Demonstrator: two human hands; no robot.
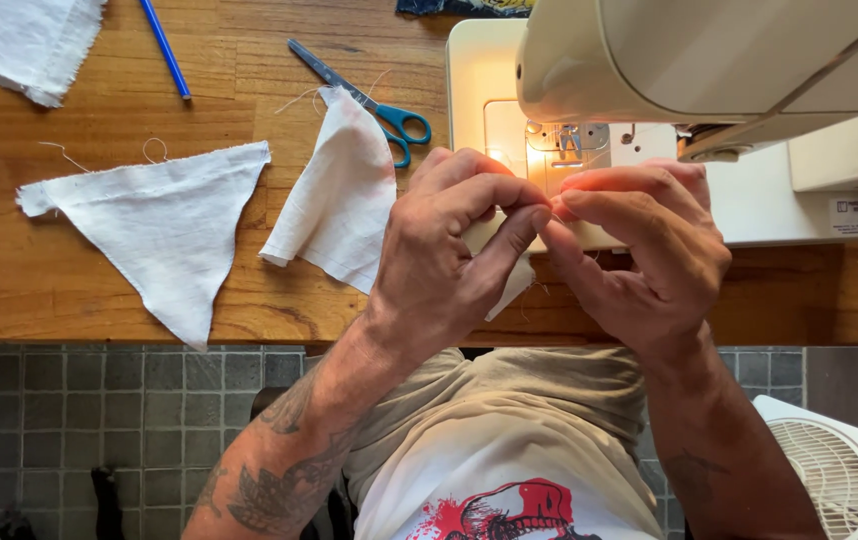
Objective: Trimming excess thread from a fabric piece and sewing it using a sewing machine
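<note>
While the sewing machine (709,80) looms above, both hands' (449,250) (639,250) grips pinch together on white cloth (344,195).

Hands pinching white cloth before a sewing machine.
Left hand (449,250) and right hand (639,250) meet fingertip to fingertip on a folded cloth piece (339,195) at the sewing machine (669,60); triangular cloth (164,230), scissors (369,95) and blue pen (165,47) lie on the worktop (99,310).
</note>
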